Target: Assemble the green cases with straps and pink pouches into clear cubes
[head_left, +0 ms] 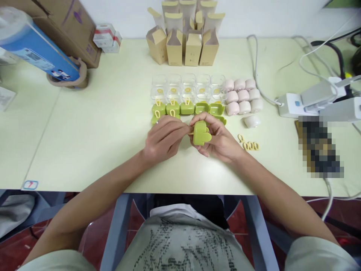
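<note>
Taking the green case in the hands as my clock centre, at 10 o'clock I have a blue cylinder (42, 51) leaning in a brown ring (82, 77), with a cardboard carton (70, 28) just behind it. Between 10 and 11, small red-and-white boxes (104, 36) stand stacked by the wall.

My left hand (166, 141) sits at 9 o'clock, fingers bunched, tips pinched on a yellow strip (191, 133) that juts from the case. Beyond it, from 10 round to 1, I see other green cases (187, 109), several topped with yellow loops; clear cups (188, 81) and open-topped kraft boxes (174, 51) line up toward 12.

The green case (199, 132) itself is up off the pale table (98, 143), held by my right hand (221, 141), whose fingers curl closed around it from 3 o'clock.

Toward 2, nine pale pink pieces (243, 96) sit grouped, one more whitish piece (252, 121) apart from them. At 3 lie small yellow rings (251, 146), then, further right, a white power strip (293, 105) and a pixelated object (320, 146).
</note>
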`<control>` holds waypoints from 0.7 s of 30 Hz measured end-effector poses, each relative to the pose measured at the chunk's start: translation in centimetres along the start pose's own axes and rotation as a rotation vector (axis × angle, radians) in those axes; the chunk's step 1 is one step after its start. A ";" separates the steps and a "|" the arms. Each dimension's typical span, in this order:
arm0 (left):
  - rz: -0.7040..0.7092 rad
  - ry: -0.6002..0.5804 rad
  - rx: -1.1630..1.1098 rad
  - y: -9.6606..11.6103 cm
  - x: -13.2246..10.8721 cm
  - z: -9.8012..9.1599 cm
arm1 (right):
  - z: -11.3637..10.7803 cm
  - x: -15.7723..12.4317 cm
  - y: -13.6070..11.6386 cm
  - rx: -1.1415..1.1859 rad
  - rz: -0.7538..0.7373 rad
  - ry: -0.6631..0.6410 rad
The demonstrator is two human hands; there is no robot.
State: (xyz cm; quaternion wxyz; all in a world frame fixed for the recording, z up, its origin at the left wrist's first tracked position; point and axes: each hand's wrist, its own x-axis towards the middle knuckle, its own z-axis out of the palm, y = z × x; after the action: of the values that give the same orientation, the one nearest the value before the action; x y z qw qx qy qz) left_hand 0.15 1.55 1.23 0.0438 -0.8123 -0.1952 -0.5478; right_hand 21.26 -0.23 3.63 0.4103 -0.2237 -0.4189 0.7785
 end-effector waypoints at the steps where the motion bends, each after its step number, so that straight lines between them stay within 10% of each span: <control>1: 0.009 0.004 0.004 0.0 0.1 -0.1 | 0.0 0.0 0.0 0.004 0.000 -0.019; 13: -0.028 -0.011 0.054 -1.3 0.1 -1.5 | 0.1 -0.2 -0.8 -0.021 -0.041 -0.094; 21: -0.146 -0.157 0.228 -3.2 -1.1 -1.7 | -0.6 0.2 -1.3 -0.324 -0.199 0.185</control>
State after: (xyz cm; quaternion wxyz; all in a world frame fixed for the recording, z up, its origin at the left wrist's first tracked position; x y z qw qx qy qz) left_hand -2.82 3.69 0.48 0.0804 -0.8261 -0.3174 -0.4586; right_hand 22.15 0.60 4.35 0.4805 -0.3150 -0.5193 0.6327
